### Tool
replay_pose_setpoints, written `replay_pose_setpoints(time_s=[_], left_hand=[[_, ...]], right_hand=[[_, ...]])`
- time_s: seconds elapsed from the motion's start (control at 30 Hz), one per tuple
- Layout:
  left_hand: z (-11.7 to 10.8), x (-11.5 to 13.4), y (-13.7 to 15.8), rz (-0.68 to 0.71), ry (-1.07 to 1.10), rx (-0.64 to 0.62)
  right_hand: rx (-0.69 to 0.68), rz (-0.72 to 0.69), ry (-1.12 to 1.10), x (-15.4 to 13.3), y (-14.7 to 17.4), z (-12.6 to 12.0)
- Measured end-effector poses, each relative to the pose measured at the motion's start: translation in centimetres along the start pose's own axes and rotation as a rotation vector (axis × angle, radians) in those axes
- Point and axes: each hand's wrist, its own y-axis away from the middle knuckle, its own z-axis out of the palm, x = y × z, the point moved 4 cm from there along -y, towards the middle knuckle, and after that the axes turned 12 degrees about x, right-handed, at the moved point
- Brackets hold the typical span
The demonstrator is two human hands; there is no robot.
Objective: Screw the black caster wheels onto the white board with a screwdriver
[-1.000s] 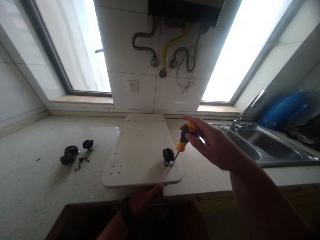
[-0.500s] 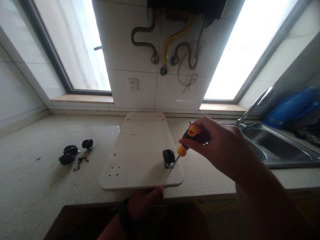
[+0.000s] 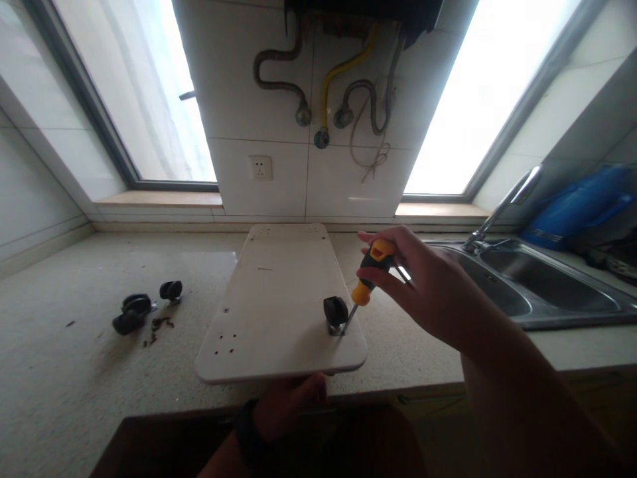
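In our right grip (image 3: 418, 285) we are clasping a yellow-and-black screwdriver (image 3: 374, 265), its shaft slanting down and left of that grip to the metal base of a black caster (image 3: 336, 311) on a white board (image 3: 279, 285). Our left grip (image 3: 284, 406) is sitting partly hidden beneath the board's near edge; we cannot tell whether it is closed. Well left of both grips, three loose casters (image 3: 136, 304) are lying on the counter (image 3: 89, 372) near small dark pieces (image 3: 156, 324).
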Motion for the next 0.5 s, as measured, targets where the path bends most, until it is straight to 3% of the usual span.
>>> replay_pose_setpoints(time_s=[0.23,0.37,0.5], left_hand=[[0.1,0.4,0.0,-0.009,0.015,0.015],[0.1,0.6,0.0,0.002,-0.003,0.006],[0.0,0.4,0.1,-0.024,-0.006,0.015]], right_hand=[[-0.259,-0.019,-0.352,0.8,0.3,0.9],[-0.158,0.054,-0.398,1.2,-0.1,1.1],[-0.051,0.084,-0.268,0.7,0.0,1.0]])
